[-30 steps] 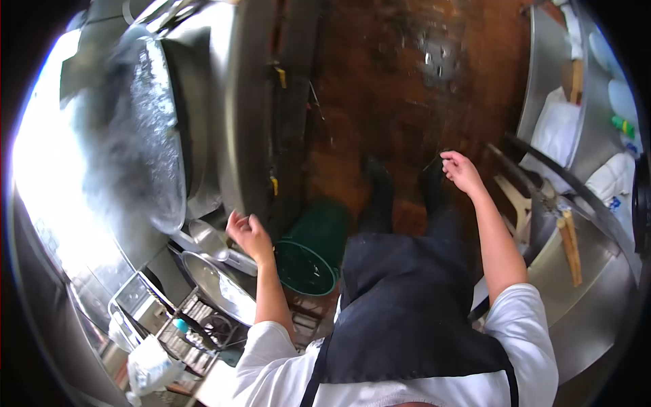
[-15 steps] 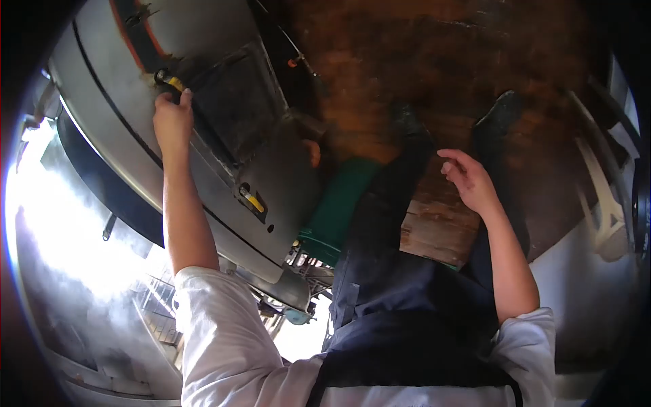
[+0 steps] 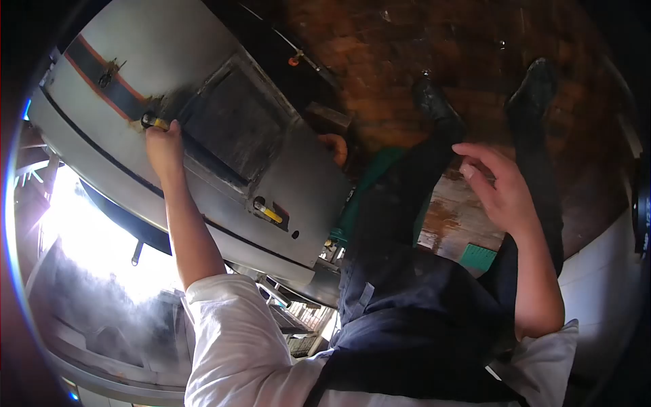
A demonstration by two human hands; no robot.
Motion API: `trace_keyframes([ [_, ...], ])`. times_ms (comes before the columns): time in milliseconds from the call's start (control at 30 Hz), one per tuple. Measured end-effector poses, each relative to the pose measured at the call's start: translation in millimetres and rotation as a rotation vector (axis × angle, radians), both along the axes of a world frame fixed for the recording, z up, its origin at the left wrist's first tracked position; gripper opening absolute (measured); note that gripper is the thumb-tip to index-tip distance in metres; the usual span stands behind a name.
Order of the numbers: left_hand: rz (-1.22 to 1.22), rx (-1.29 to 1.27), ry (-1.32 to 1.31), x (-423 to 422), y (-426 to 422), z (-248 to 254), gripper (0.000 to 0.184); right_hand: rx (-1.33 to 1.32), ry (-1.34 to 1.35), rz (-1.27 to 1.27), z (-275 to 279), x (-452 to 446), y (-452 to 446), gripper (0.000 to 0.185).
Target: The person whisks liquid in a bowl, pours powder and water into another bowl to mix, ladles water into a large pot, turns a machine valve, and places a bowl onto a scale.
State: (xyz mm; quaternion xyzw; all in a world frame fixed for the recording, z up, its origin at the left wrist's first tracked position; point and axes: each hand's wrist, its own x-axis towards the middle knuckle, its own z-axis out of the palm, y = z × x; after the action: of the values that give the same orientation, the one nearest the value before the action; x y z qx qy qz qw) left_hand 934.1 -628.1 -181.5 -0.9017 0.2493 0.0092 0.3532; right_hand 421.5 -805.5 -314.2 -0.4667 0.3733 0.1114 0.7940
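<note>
My left hand (image 3: 165, 144) is closed round a yellow-handled valve lever (image 3: 156, 123) on the grey metal front of the stove (image 3: 224, 122). Lower on the same panel, a second yellow lever (image 3: 268, 211) sits untouched. My right hand (image 3: 494, 184) hangs over my legs with its fingers apart and slightly curled, holding nothing. Between the two levers is a dark rectangular panel (image 3: 234, 125).
Steam and bright light rise beyond the stove's edge at the left. A green bucket (image 3: 369, 183) stands beside my leg. The brown tiled floor (image 3: 366, 61) looks wet. A thin rod with an orange-red part (image 3: 293, 61) lies near the stove.
The view has turned from the steaming pan down to the stove front. My left hand moved from free air onto the upper lever and stays there. My right hand remains empty.
</note>
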Motion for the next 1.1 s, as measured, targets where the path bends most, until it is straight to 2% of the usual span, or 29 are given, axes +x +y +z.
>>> trace_keyframes([
  [133, -0.039, 0.086, -0.030, 10, 8, -4, 0.045, -0.042, -0.001, 0.009, -3, -14, -12, 0.026],
  [533, -0.065, 0.051, -0.059, -2, 8, -7, 0.052, -0.103, 0.027, 0.018, -2, -39, -17, 0.026],
  [733, -0.133, 0.092, -0.073, 6, 16, -9, 0.052, -0.099, 0.045, 0.028, -5, -46, -16, 0.028],
  [1100, -0.116, 0.095, -0.051, 1, 8, -7, 0.049, -0.094, 0.034, 0.031, -2, -44, -19, 0.028],
])
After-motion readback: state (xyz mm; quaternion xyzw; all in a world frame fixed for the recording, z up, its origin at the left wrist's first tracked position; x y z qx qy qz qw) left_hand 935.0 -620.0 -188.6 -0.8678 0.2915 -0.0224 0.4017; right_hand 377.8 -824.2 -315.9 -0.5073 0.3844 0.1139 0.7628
